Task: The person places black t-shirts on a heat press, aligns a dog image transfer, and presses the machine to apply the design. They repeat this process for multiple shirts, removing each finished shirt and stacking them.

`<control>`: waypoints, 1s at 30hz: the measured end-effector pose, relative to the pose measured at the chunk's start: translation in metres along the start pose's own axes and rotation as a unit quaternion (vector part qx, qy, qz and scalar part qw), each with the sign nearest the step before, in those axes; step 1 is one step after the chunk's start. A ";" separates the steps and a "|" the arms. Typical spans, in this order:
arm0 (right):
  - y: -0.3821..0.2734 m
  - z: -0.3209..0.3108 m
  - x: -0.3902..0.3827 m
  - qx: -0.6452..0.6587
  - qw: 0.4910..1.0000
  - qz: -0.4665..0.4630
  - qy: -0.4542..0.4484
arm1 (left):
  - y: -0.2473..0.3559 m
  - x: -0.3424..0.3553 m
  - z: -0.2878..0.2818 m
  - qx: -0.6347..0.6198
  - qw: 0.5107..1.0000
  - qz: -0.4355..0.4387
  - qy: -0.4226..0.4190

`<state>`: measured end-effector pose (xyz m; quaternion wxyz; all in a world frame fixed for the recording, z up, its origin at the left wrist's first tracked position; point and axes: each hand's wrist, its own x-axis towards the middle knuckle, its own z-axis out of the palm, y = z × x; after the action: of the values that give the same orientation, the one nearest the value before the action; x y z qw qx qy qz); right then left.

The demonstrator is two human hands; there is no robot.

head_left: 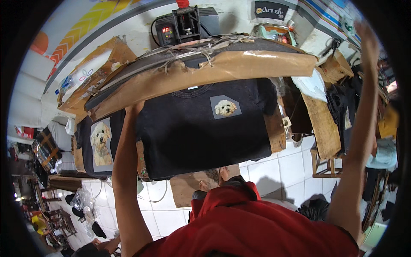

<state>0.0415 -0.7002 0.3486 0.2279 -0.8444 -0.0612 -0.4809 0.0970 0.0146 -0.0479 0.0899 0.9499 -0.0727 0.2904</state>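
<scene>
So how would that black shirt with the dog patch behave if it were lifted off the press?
The black shirt would probably go floppy: its lower edge already droops over the board. It looks light, thin cloth lying flat. It seems unlikely to slip, since it drapes over the brown board.

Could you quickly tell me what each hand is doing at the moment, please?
Left hand: at the edge of the brown-paper-covered upper plate; grip hidden, cannot tell.
Right hand: raised high at the right; grip cannot be told.

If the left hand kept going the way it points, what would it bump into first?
Probably the brown paper-covered top plate of the press: the left hand already reaches up to its lower edge, above the black shirt. Depth is hard to judge here.
</scene>
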 end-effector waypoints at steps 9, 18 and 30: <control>-0.188 0.043 -0.389 0.499 0.634 0.353 -0.474 | 0.139 -0.045 -0.133 -0.296 0.943 -0.138 -0.065; -0.283 0.097 -0.374 0.541 0.585 0.602 -0.049 | 0.253 -0.133 -0.264 -0.478 0.873 0.034 -0.091; -0.319 -0.068 -0.126 0.237 0.762 -0.078 -0.597 | 0.265 -0.106 -0.222 -0.599 0.791 -0.029 -0.119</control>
<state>-0.1817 -0.4323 0.3769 0.3004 -0.8719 -0.3624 0.1346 -0.1599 -0.1873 0.1074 0.6396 0.7346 -0.2151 0.0707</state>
